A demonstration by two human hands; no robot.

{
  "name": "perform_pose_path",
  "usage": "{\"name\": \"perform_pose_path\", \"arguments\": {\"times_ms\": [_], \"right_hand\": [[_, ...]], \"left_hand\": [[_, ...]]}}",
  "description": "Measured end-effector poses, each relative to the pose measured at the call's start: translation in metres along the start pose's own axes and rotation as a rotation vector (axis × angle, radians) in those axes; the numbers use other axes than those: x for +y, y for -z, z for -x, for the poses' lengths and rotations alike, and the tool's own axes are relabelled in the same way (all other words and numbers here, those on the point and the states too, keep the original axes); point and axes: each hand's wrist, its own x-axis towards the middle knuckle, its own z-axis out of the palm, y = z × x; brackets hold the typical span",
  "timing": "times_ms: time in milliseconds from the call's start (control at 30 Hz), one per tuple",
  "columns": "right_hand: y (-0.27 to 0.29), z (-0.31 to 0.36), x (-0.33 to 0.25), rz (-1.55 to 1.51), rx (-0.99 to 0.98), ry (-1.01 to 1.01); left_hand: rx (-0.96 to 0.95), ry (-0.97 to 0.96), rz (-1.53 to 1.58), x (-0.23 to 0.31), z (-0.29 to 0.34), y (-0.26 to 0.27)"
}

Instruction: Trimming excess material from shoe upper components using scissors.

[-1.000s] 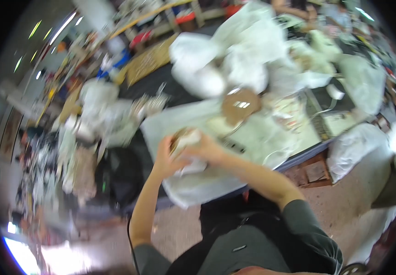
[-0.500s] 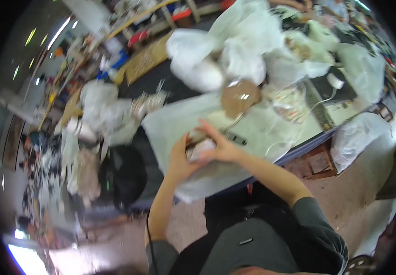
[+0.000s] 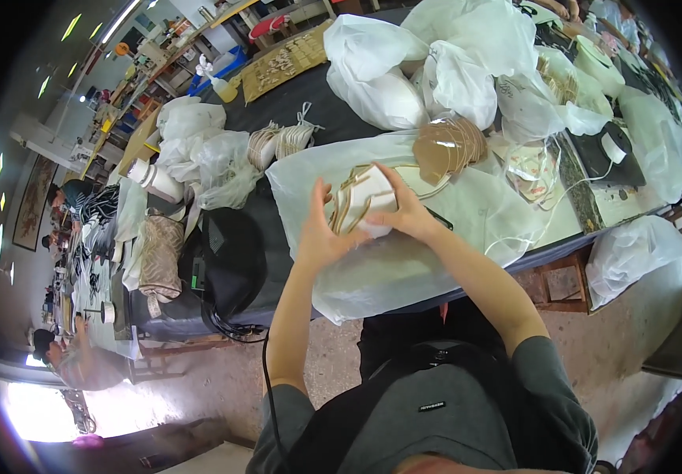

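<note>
Between my two hands is a stack of white, tan-edged flat pieces [image 3: 366, 197], held tilted above a translucent plastic sheet [image 3: 388, 272] on the table. My left hand [image 3: 326, 233] supports its left side, with fingers and thumb curved round it. Wrapped over the right side is my right hand [image 3: 408, 212], its thumb pressed on the white face. Just beyond lie pale flat pieces [image 3: 424, 180], partly hidden by my right hand. A small dark object [image 3: 440, 220] shows beside my right wrist. Farther back sits a brown stack of shaped pieces [image 3: 445, 150] with a shiny surface.
White plastic bags [image 3: 380, 87] crowd the far side of the table. Tied bundles of pieces [image 3: 278, 144] and a black mesh-like cover [image 3: 232, 253] stand to the left. A white cable [image 3: 550, 213] crosses the right side. Another person [image 3: 80, 363] is at the far left.
The stack has been turned up between my hands, so its tan layered edges now show. Both hands have lifted slightly and spread around it. The whole view has shifted a little.
</note>
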Motion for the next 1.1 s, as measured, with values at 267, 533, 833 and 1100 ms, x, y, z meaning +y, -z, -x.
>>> {"name": "perform_pose_path", "arguments": {"times_ms": [267,533,833,1100], "right_hand": [[-0.007,-0.006,0.011,0.033,-0.021,0.275],[-0.003,0.003,0.010,0.004,-0.014,0.262],[-0.010,0.012,0.009,-0.126,0.001,0.267],[-0.006,0.016,0.000,0.058,-0.130,0.251]], "left_hand": [[-0.041,-0.023,-0.121,0.015,0.005,-0.012],[0.227,-0.182,-0.372,0.021,0.021,-0.019],[0.254,-0.217,-0.515,0.027,0.030,-0.030],[0.079,-0.162,-0.465,0.029,0.041,-0.036]]}}
